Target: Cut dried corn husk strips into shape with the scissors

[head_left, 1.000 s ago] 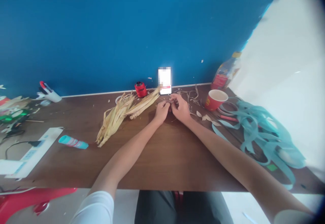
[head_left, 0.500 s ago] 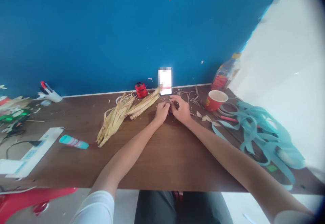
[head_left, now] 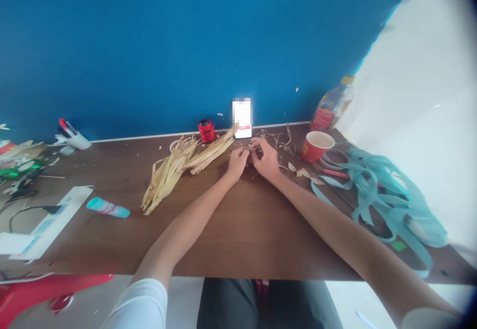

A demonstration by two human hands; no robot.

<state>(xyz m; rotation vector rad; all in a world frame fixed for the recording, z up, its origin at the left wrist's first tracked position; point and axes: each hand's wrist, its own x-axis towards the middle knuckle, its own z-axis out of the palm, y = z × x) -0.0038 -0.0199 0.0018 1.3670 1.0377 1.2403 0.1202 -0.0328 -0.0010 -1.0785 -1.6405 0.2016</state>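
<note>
My left hand and my right hand meet over the middle of the brown table, fingertips pinched close together. Whatever lies between the fingers is too small and too covered to make out. Left of my hands lie dried corn husks: a larger bundle and a thinner bundle reaching toward the wall. Just beyond my hands a lit phone leans upright against the blue wall. Thin dry scraps are scattered behind and to the right of my right hand.
A red spool stands by the wall. To the right are a red paper cup, a plastic bottle and tangled teal ribbon. On the left lie a glue stick, a power strip and a white pen holder.
Both hands stay in almost the same place, fingertips still together, with only a slight shift of the right fingers. The objects on the table have not moved.
</note>
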